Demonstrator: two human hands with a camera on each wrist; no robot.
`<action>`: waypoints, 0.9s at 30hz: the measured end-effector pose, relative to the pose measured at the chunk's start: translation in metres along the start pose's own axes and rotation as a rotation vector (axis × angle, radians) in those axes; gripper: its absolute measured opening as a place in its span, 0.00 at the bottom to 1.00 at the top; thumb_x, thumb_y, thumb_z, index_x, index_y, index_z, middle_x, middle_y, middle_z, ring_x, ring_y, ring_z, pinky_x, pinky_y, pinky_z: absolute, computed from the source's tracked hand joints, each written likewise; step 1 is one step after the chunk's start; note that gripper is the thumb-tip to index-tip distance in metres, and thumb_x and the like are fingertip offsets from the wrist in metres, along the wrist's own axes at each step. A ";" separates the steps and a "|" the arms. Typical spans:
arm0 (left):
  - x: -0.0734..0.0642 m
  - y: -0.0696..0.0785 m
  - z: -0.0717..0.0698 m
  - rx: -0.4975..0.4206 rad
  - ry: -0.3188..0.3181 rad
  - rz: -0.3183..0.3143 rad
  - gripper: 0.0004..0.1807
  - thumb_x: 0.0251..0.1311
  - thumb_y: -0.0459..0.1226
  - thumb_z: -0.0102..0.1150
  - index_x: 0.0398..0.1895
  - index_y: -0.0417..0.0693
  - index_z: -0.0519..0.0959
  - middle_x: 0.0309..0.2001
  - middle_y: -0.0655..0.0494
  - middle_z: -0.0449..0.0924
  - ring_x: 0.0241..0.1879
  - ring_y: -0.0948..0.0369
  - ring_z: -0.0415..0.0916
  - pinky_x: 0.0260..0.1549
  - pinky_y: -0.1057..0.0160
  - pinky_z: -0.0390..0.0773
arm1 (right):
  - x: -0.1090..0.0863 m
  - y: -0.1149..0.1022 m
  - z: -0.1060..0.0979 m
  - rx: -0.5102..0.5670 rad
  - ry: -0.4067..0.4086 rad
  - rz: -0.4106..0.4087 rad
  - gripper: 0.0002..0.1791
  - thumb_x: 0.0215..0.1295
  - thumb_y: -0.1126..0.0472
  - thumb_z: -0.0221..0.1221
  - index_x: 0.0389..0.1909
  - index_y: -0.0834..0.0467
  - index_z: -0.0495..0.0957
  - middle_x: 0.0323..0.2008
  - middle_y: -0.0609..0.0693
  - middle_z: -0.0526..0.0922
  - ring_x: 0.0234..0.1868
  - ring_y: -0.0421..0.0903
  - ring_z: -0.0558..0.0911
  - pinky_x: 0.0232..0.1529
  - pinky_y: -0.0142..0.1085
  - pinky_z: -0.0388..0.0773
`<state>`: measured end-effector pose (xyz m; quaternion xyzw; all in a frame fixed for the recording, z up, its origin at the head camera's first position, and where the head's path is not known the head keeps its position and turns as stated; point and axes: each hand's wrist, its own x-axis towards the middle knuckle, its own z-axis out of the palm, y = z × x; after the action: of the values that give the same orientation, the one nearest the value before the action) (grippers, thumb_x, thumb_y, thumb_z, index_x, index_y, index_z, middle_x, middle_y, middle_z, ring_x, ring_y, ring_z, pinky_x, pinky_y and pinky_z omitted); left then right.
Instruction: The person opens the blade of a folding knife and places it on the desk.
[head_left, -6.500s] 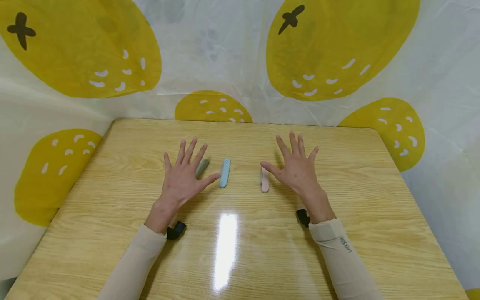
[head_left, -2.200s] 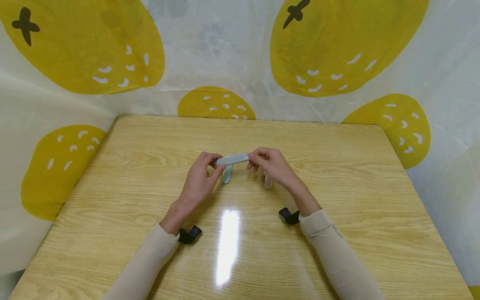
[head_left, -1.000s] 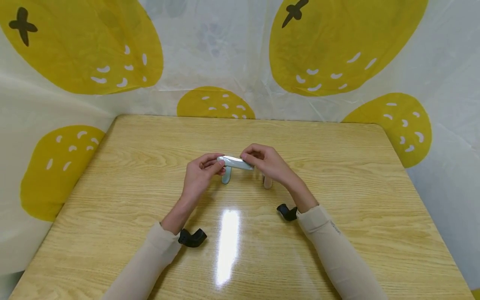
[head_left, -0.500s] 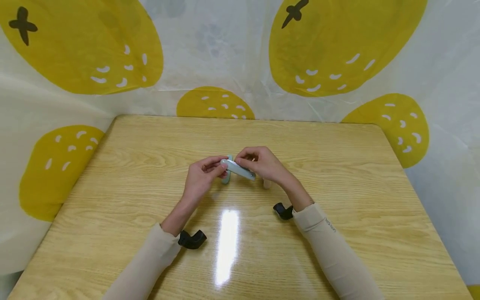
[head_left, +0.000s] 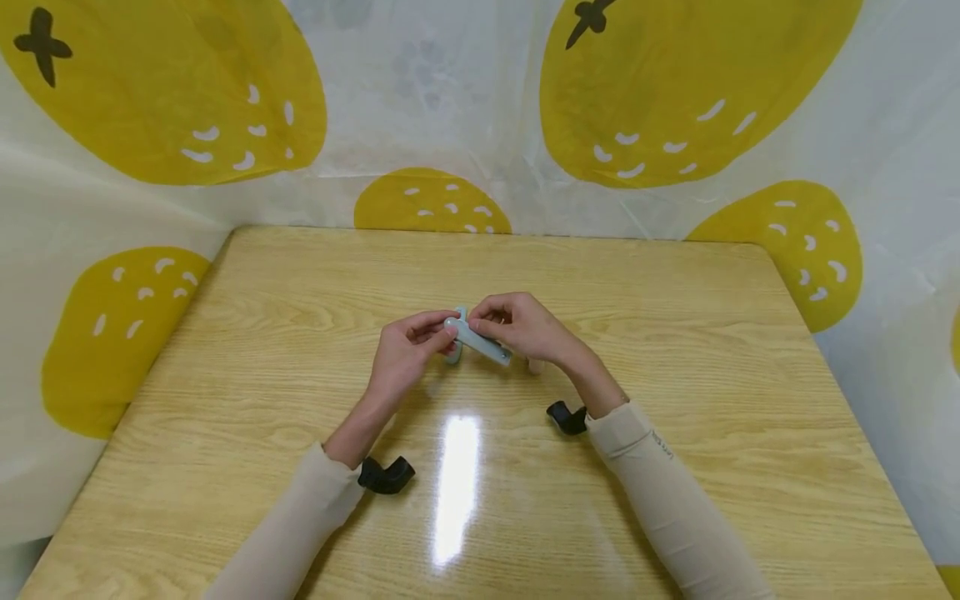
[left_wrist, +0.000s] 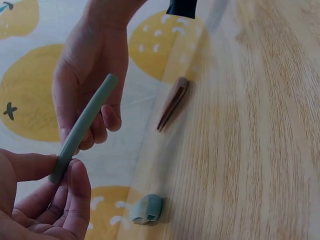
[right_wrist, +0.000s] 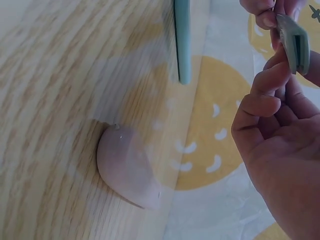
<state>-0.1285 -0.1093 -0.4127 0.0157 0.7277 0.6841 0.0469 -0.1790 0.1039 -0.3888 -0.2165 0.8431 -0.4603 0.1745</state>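
A grey-green folding knife (head_left: 483,346) is held between both hands above the table, slanting down to the right in the head view. My left hand (head_left: 403,348) pinches its rounded end between thumb and fingers. With curled fingers my right hand (head_left: 531,327) pinches at the knife's upper edge, the thumb lying along it. The slotted end of the held knife (right_wrist: 299,47) shows in the right wrist view; any blade under the right fingers is hidden. Partly behind it lies a light blue folding knife (head_left: 454,354) on the table.
A pink folding knife (right_wrist: 127,167) lies on the wood-grain table (head_left: 675,350), mostly covered by my right hand in the head view. Black wrist cameras (head_left: 386,475) hang beneath both sleeves. A white curtain (head_left: 450,100) with yellow fruit prints stands behind the table.
Earlier both hands were spread open over the table; the grey-green knife has since been lifted between them. Over the last second its right end swung down towards me and the right fingers slid along it.
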 end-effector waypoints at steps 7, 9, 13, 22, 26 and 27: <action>0.000 0.001 0.000 -0.019 0.001 -0.018 0.15 0.68 0.34 0.67 0.56 0.42 0.86 0.40 0.50 0.87 0.39 0.47 0.88 0.46 0.46 0.88 | -0.002 -0.003 -0.002 0.031 -0.002 0.009 0.11 0.79 0.58 0.57 0.49 0.59 0.85 0.42 0.54 0.86 0.37 0.47 0.80 0.39 0.36 0.78; 0.000 0.001 0.000 -0.022 0.005 -0.025 0.15 0.68 0.34 0.67 0.56 0.41 0.85 0.40 0.50 0.87 0.38 0.50 0.88 0.46 0.46 0.88 | -0.002 -0.002 -0.003 0.047 0.007 0.008 0.12 0.80 0.58 0.57 0.49 0.60 0.85 0.42 0.55 0.86 0.37 0.47 0.80 0.39 0.36 0.78; -0.001 0.002 0.000 -0.007 0.014 -0.026 0.14 0.68 0.35 0.67 0.55 0.42 0.86 0.40 0.49 0.87 0.36 0.53 0.88 0.45 0.48 0.88 | -0.002 0.000 -0.003 0.075 0.025 0.005 0.12 0.80 0.58 0.56 0.49 0.60 0.85 0.40 0.56 0.86 0.36 0.47 0.80 0.38 0.34 0.78; -0.001 0.003 0.000 -0.027 0.037 -0.004 0.13 0.68 0.34 0.67 0.54 0.41 0.86 0.39 0.51 0.88 0.39 0.45 0.87 0.42 0.54 0.89 | -0.004 0.003 -0.002 0.095 0.075 -0.032 0.12 0.80 0.58 0.57 0.50 0.61 0.84 0.42 0.55 0.87 0.36 0.45 0.80 0.38 0.37 0.78; -0.002 0.003 0.000 -0.034 0.044 0.008 0.13 0.68 0.34 0.67 0.54 0.40 0.86 0.38 0.53 0.88 0.40 0.41 0.86 0.42 0.54 0.89 | -0.004 0.006 -0.002 0.111 0.106 -0.045 0.12 0.80 0.58 0.56 0.50 0.62 0.83 0.43 0.57 0.87 0.37 0.46 0.81 0.42 0.44 0.80; -0.002 0.003 0.000 -0.029 0.044 0.009 0.13 0.69 0.34 0.66 0.54 0.40 0.86 0.38 0.53 0.88 0.40 0.41 0.86 0.42 0.53 0.89 | -0.004 0.007 -0.002 0.116 0.111 -0.046 0.12 0.80 0.59 0.56 0.50 0.63 0.83 0.42 0.57 0.86 0.37 0.48 0.81 0.42 0.44 0.80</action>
<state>-0.1267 -0.1095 -0.4100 0.0033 0.7184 0.6951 0.0280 -0.1784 0.1109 -0.3930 -0.1993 0.8182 -0.5235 0.1293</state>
